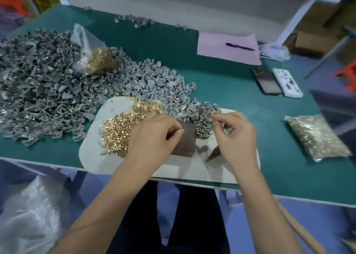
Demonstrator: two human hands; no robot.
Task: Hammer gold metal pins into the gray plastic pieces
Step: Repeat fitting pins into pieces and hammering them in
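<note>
Both forearms reach in from the worktop's [221,84] near edge and meet over the white mat [92,147] that lies at that edge. The left hand [152,136] is knuckles-up, fingers curled under, thumb and forefinger pinched together over the left edge of the dark block [187,138] in the mat's middle; something thin seems held in the pinch, but it is too small to name. The right hand [234,132] is just right of the block, fingers bent and drawn together at the tips, touching the small pile of gray pieces [202,117] beside the block's far right corner; whether it holds one I cannot tell. Under its wrist a dark, blurred tool [212,154] lies on the mat.

Loose gold pins [123,124] are heaped on the mat's left half, touching the left hand. A large heap of gray pieces [44,84] covers the worktop's left side up to the mat's far edge, with an open bag of pins [96,59] set on it. A sealed bag of pins [316,138] lies near the right edge. Two phones [277,83] and a pink sheet [227,47] with a pen [239,47] lie toward the far right.
</note>
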